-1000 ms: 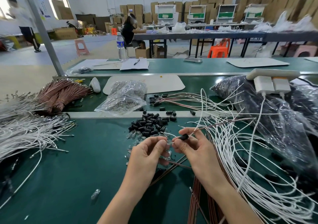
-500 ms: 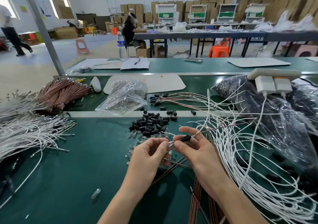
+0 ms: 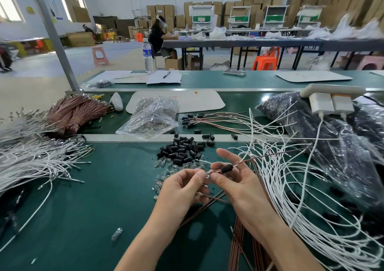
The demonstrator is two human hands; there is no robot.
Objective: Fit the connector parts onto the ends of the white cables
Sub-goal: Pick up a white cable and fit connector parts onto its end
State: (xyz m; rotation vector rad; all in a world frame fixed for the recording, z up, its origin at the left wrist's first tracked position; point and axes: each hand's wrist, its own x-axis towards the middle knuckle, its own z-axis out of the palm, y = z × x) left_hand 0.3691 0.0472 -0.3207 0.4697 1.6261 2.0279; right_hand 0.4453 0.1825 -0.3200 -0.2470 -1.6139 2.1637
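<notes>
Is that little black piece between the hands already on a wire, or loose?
On a wire: the brown wire runs through the black piece and out both ends, with the right hand pinching the wire.

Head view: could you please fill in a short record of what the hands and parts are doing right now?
left hand: pinches the tip of the thin wire
right hand: pinches that wire beside its black sleeve
loose black sleeves: piled on the green mat beyond the hands
white cables: spread on the mat, right of the hands
clear plastic bag: behind the pile
</notes>
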